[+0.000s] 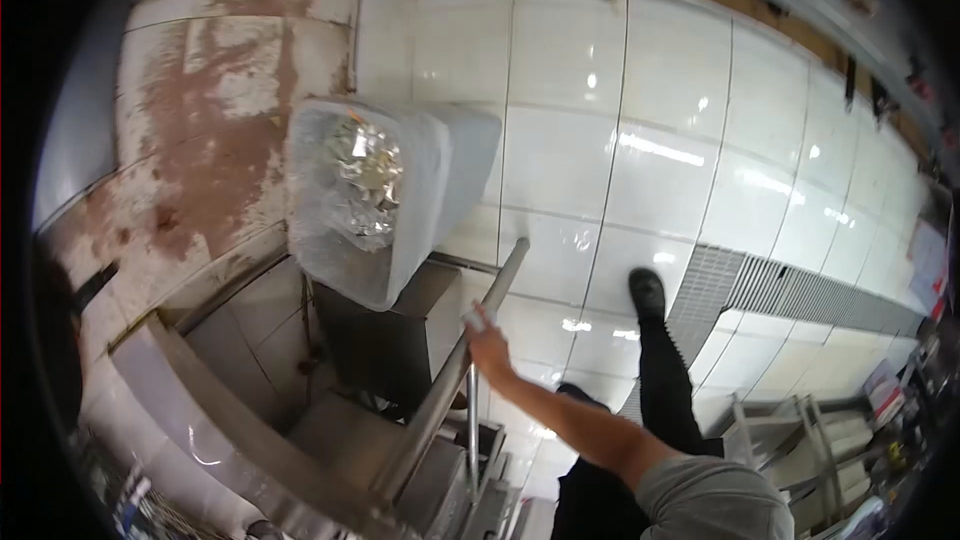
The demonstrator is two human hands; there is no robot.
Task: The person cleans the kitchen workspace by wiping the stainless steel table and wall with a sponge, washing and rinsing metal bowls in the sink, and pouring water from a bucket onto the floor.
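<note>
Partly hidden, rail point(440, 400) under hand point(488, 346)

Metal bar point(440, 395): long, straight, grey, smooth, dull shine. Ran diagonally through the lower middle of the view, from low left up to a rounded end near centre. Part of its upper half was covered.

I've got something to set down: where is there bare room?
White floor tiles lie bare between the bin, black shoe and floor grate. It is crowded around the hand, with the metal rail and bin close by; the bin itself holds shiny wrapping.
</note>
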